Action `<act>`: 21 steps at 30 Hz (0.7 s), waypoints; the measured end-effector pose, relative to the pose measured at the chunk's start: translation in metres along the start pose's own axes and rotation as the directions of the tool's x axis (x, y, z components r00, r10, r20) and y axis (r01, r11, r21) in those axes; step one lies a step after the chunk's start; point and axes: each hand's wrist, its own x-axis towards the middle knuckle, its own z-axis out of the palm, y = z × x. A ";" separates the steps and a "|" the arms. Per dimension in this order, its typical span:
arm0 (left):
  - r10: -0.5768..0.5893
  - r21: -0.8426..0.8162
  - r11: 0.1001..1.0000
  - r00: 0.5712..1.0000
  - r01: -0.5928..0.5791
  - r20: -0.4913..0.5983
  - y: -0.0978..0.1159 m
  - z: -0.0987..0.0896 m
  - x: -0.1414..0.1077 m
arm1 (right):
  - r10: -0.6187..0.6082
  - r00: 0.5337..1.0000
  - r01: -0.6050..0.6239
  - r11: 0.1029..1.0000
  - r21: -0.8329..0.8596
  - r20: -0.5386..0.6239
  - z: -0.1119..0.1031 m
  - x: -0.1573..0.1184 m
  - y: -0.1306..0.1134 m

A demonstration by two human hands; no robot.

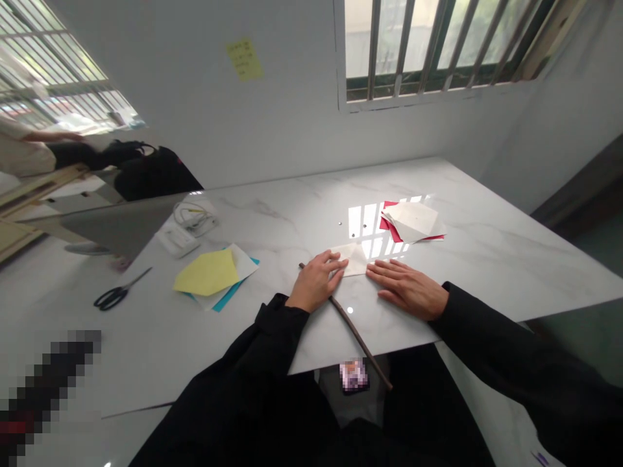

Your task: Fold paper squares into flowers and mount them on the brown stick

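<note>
A small folded piece of cream paper lies on the marble-patterned table. My left hand rests on its left part, with fingers a little bent and apart, pressing it down. Flat on the tabletop at the paper's right corner is my right hand, fingers stretched out and the tips touching the edge. A thin brown stick runs beneath my left hand and sticks out past the table's front edge; its middle is hidden by the hand.
Behind my right hand lie cream and red paper sheets. To the left are yellow, white and blue sheets, black scissors and a white box with a coiled cable. Several tiny bits dot the table. A person sits far left.
</note>
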 end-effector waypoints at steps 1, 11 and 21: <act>0.001 -0.002 1.000 1.000 -0.001 0.001 0.000 0.000 0.000 | 0.015 1.000 -0.015 1.000 -0.002 -0.006 -0.001 -0.003 0.000; -0.008 -0.033 0.999 1.000 0.007 -0.012 0.003 0.005 -0.003 | -0.066 0.995 0.065 0.998 -0.011 -0.077 0.004 0.011 -0.015; -0.041 -0.032 0.999 0.999 0.041 -0.004 0.003 0.000 -0.001 | 0.000 0.998 0.001 1.000 -0.010 0.056 0.008 0.013 -0.012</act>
